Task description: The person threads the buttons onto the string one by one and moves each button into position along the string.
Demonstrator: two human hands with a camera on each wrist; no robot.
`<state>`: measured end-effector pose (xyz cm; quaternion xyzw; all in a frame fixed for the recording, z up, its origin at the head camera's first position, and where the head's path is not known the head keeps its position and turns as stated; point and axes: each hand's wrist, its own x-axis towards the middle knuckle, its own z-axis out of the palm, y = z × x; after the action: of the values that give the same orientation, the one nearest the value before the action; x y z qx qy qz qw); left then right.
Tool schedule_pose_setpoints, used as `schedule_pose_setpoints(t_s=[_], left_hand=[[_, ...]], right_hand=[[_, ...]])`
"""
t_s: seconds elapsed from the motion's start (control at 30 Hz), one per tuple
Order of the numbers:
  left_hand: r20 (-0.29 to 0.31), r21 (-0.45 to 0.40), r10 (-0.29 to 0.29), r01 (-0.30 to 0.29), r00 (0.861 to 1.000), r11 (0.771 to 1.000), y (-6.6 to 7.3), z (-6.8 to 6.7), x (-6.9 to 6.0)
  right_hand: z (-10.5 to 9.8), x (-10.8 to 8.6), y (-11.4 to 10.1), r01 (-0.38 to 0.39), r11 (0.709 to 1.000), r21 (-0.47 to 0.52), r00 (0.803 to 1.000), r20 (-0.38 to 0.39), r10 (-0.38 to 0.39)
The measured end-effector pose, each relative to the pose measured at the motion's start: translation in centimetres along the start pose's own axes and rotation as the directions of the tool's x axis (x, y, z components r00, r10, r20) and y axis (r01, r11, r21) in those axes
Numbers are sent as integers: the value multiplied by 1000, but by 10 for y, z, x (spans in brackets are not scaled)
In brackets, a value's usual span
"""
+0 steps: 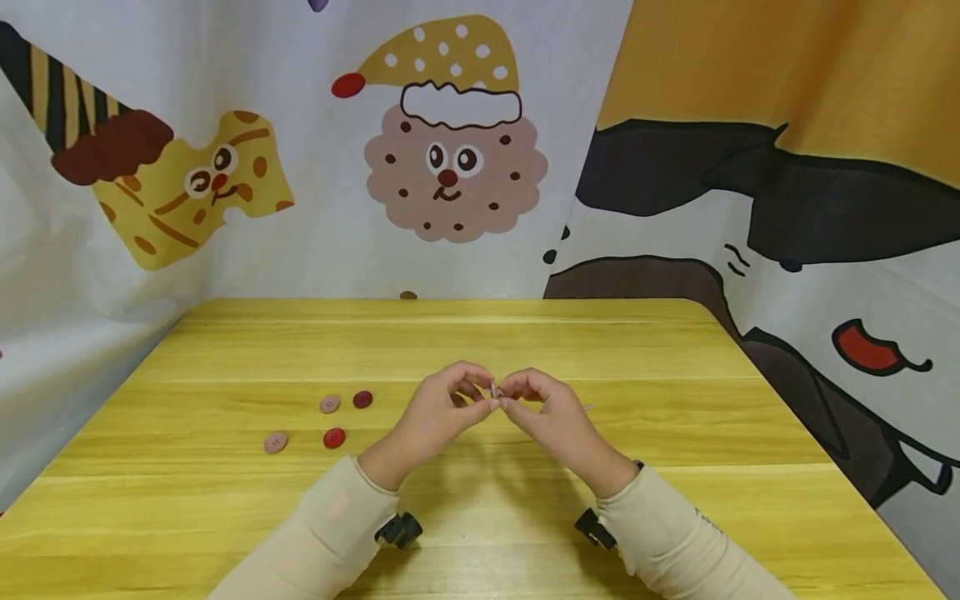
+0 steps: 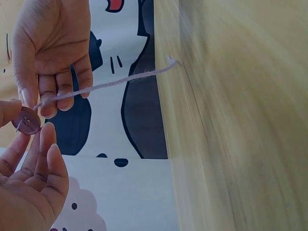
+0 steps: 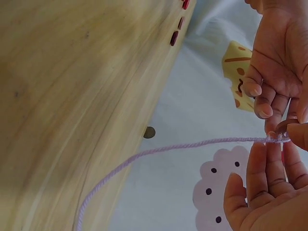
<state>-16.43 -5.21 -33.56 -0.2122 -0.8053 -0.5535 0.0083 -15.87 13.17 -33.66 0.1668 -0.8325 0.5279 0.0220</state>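
Where fingers (image 2: 8, 111) pinch the button (image 2: 29, 120), its edge is hidden.

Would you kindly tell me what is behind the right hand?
From the head view, table and some cord show past the right hand; what it covers is hidden.

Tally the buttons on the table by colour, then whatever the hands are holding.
Pale pink round buttons: 2
Bright red round button: 1
Dark red round button: 1
Held round button, shade unclear: 1
Lilac yarn strand: 1
Total: 6
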Motion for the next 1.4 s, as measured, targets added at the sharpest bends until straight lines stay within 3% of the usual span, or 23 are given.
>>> schedule_pose_setpoints(t_s=[0.37,0.8,1.4], left_hand=[[-3,-31,11,-11,1000,999,-3,-1,1],[-5,-8,-2,2,1000,1000,-2,-2,1],[6,9,7,-7,1000,1000,-4,-1,1]], right_hand=[[4,1,3,30,998,63,999,23,-31],[2,2,1,-37,999,-1,999,-20,37],[-1,3,1,-3,1000,-23,1000,0,3]])
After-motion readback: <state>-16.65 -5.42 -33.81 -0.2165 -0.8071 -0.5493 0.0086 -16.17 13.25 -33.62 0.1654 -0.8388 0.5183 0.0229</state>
